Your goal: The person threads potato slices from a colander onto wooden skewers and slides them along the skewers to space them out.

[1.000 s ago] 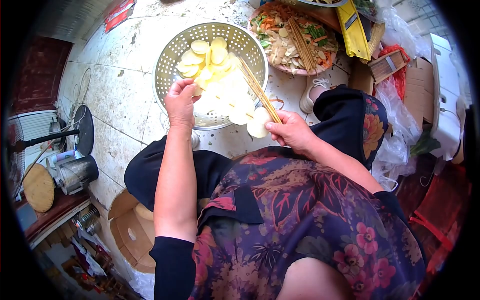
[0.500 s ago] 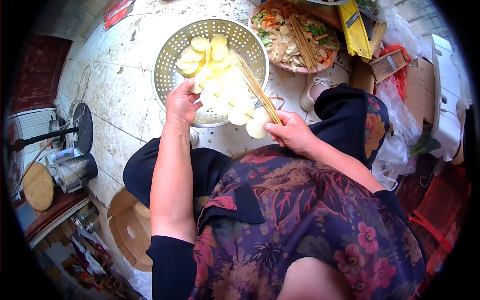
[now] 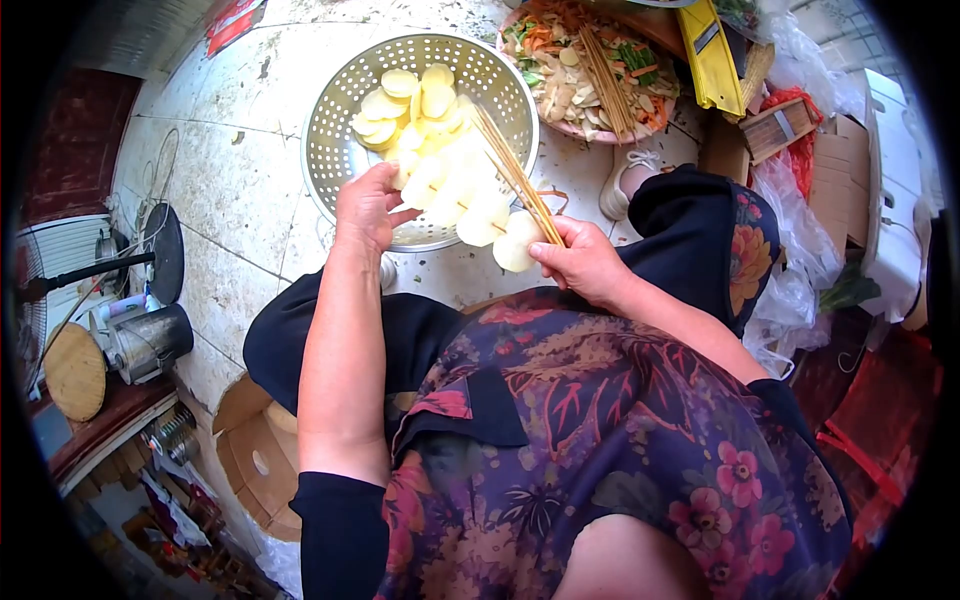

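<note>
Pale round potato slices (image 3: 515, 250) are threaded in a row on a thin bamboo skewer that slants over the colander. My right hand (image 3: 582, 260) is closed around the near end of that skewer and a bundle of bare bamboo skewers (image 3: 515, 178). At the far end of the row, my left hand (image 3: 368, 208) has its thumb and fingers around a potato slice; glare blurs the slice's outline. Below both hands stands a perforated metal colander (image 3: 328, 130), with more potato slices (image 3: 400, 84) heaped inside.
Beyond the colander, a pink-rimmed basin (image 3: 570, 134) holds mixed cut vegetables with skewers (image 3: 605, 85) on top. A yellow slicer (image 3: 712, 60) and a wooden grater (image 3: 778, 130) lie at the right. A cardboard box (image 3: 255, 460) sits at lower left, near a metal pot (image 3: 155, 342).
My left hand has shifted very slightly along the row of potato slices. My right hand keeps its grip, almost unmoved.
</note>
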The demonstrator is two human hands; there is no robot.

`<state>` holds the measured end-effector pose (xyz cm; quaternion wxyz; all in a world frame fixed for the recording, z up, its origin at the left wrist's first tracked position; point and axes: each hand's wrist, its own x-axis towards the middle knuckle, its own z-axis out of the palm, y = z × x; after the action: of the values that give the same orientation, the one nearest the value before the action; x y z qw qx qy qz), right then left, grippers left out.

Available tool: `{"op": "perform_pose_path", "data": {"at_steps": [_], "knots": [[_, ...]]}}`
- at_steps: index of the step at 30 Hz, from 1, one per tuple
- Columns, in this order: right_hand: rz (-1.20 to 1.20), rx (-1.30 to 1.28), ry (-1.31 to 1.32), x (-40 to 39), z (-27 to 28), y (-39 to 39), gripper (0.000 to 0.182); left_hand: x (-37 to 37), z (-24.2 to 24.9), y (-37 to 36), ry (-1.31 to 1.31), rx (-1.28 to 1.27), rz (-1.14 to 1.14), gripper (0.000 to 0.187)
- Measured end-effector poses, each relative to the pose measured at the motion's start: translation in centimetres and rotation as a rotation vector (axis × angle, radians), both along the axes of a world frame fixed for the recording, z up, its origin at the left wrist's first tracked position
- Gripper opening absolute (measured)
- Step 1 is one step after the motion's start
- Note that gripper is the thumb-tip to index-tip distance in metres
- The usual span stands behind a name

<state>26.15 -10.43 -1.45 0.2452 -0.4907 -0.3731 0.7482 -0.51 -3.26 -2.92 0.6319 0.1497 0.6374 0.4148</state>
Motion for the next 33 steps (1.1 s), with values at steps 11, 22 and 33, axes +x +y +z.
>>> {"op": "perform_pose_path", "data": {"at_steps": [11, 22, 33], "knots": [[-0.043, -0.022, 0.044, -0.4, -0.3, 0.4, 0.017, 1.6, 0.0, -0.5, -0.056, 0.131, 0.027, 0.037], [-0.057, -0.045, 0.072, -0.7, 0.4, 0.7, 0.019, 1.7, -1.0, -0.3, -0.048, 0.205, -0.020, 0.046], [-0.129, -0.027, 0.076, -0.7, -0.1, 1.0, 0.016, 5.1, 0.1, -2.4, -0.320, 0.062, 0.009, 0.044]]}}
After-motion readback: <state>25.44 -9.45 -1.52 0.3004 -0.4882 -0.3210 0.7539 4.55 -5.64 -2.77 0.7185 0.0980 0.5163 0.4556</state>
